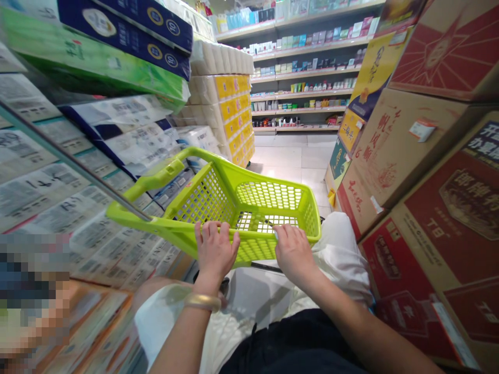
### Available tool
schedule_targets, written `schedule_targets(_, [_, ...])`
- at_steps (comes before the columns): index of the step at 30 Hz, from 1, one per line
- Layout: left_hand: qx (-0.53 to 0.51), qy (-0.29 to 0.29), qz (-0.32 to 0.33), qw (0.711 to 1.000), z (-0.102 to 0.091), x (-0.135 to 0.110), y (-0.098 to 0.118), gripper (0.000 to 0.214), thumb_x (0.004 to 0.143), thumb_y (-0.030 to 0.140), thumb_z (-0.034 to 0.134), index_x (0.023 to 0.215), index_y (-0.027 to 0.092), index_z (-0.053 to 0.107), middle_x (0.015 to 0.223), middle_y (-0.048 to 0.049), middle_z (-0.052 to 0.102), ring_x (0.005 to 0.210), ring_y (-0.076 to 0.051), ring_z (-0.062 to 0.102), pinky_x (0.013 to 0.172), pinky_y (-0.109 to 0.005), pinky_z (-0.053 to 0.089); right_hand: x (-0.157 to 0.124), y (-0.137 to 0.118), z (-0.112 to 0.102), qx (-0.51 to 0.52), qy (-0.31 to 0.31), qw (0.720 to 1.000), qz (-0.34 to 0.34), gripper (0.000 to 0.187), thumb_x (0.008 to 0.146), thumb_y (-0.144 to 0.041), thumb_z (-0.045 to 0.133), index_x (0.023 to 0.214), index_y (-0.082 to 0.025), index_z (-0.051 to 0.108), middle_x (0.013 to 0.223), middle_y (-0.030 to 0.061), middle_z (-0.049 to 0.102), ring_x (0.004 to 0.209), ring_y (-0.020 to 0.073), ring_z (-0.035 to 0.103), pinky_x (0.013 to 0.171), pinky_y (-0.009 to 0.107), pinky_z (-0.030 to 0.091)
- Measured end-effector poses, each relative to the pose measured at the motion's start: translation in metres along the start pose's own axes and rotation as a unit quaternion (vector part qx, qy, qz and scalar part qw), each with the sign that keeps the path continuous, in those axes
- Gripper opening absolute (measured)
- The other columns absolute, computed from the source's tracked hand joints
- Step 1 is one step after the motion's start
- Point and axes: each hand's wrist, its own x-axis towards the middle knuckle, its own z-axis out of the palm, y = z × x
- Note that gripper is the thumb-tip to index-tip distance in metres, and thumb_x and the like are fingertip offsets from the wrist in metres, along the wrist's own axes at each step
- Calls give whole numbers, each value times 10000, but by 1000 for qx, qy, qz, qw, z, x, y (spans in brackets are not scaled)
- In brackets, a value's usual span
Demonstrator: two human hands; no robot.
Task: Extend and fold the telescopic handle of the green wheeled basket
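Shop aisle, packed both sides: far ahead of the fingers, white retail shelving (300, 78) w/ rows of small boxed & bottled goods, pale floor tiles (288, 161) leading to it. Right of the R fingers, a wall of printed cardboard cartons (424, 171), mostly red & tan. Left of the L fingers, big wrapped multipacks of paper goods (117, 119) in blue, green & white, blurred at the edge of the view; ahead of those, a stack of toilet-roll bales (222, 104) w/ yellow labels. Directly ahead of & under the fingers sits a lime-green plastic shopping basket (206, 200), mesh walls, long handle (154, 176) running out left of the L fingers. No goods visible inside, though the angle's poor, so prob. not certain. Left hand (216, 249) is curled over the near rim, fingers (210, 231) wrapped round it, holding the basket. Right hand (294, 254) lies further along the same rim, fingers bent over the edge, tips hidden, so can't tell if it's a real grip. Just behind the L fingers, past the wrist, a gold bangle (202, 302).
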Motion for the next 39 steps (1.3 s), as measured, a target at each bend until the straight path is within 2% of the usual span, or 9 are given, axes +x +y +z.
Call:
schedule_targets(6, [-3,-1,4,1000,-1,0,-3,305,895,420,431,941,191,626,1013,-125,576,1124,-301,479,1139,-553,231,15,-26,8,14,-20,999,-25,336,824,-77,507,1129,-171,609,1021,105,627,917,232,531,848,364,390])
schedule_targets(17, [-27,-16,3,1000,4,7,-5,336,895,428,421,951,183,643,1023,-132,580,1136,-311,481,1148,-559,216,-8,35,-7,23,-4,1000,17,356,800,-56,483,1122,-167,588,984,80,628,922,225,550,851,335,401])
schedule_targets(21, [-45,-24,11,999,5,17,-16,337,905,402,398,975,199,657,1034,-123,601,1133,-300,504,1146,-572,228,-8,35,-4,17,10,1000,9,375,787,-47,483,1135,-157,571,997,89,617,933,229,541,862,343,408])
schedule_targets(24, [-65,-18,1,998,5,19,-22,351,899,352,410,1093,199,660,1187,-146,597,1265,-320,451,1154,-588,219,-8,26,1,13,15,1000,9,387,782,-43,480,1144,-153,567,1000,96,614,930,232,535,870,355,413])
schedule_targets(27, [-83,5,-26,996,5,10,-10,416,896,320,426,1256,198,596,1431,-164,461,1410,-358,299,1149,-623,213,-10,14,5,19,18,1000,7,387,788,-37,467,1140,-161,572,1000,99,619,931,232,538,868,356,417])
schedule_targets(29, [-107,-2,-5,994,6,0,8,440,898,294,431,1315,218,548,1476,-145,424,1429,-347,278,1153,-616,220,-11,6,6,23,19,1000,5,391,794,-35,464,1147,-162,572,1011,101,625,940,233,541,877,357,417])
schedule_targets(32, [-174,-29,64,982,10,-15,36,420,915,266,413,1315,214,528,1397,-126,506,1387,-286,363,1163,-544,266,-13,-4,6,33,7,999,-11,397,794,-39,473,1159,-161,569,1024,97,632,934,231,549,877,357,423])
schedule_targets(34, [-203,-34,76,976,13,-21,46,373,923,269,406,1256,199,558,1268,-124,578,1329,-274,425,1149,-528,298,-14,-7,5,49,-5,998,-26,396,796,-42,477,1162,-166,566,1029,92,633,942,227,553,882,352,426])
schedule_targets(39, [-220,-25,66,973,19,-21,38,271,928,248,389,1090,195,600,1118,-106,590,1247,-267,466,1140,-514,309,-21,-2,1,84,-22,994,-68,398,790,-51,480,1162,-168,560,1018,80,643,981,214,566,929,351,409])
